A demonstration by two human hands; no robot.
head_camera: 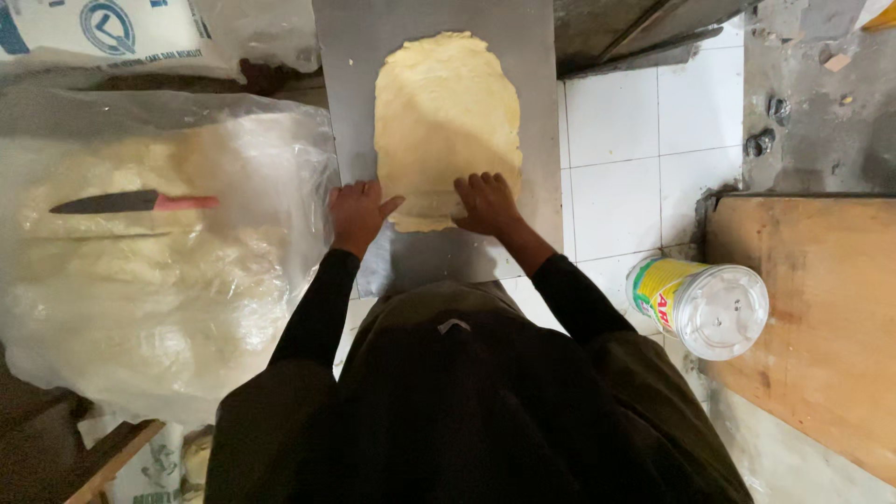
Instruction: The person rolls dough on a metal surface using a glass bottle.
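Note:
A long flattened sheet of pale yellow dough (446,117) lies on a grey metal board (350,56). My left hand (357,213) rests at the dough's near left corner, thumb touching its edge, fingers curled on the board. Flat on the near right end of the dough presses my right hand (486,203). Neither hand holds anything. My black sleeves and dark clothing fill the bottom of the view.
A big clear plastic bag of dough (159,271) sits at left with a black knife with a red handle (131,202) on top. A yellow-labelled clear jar (698,304) lies by a wooden board (821,317) at right. White floor tiles (635,149) show beyond.

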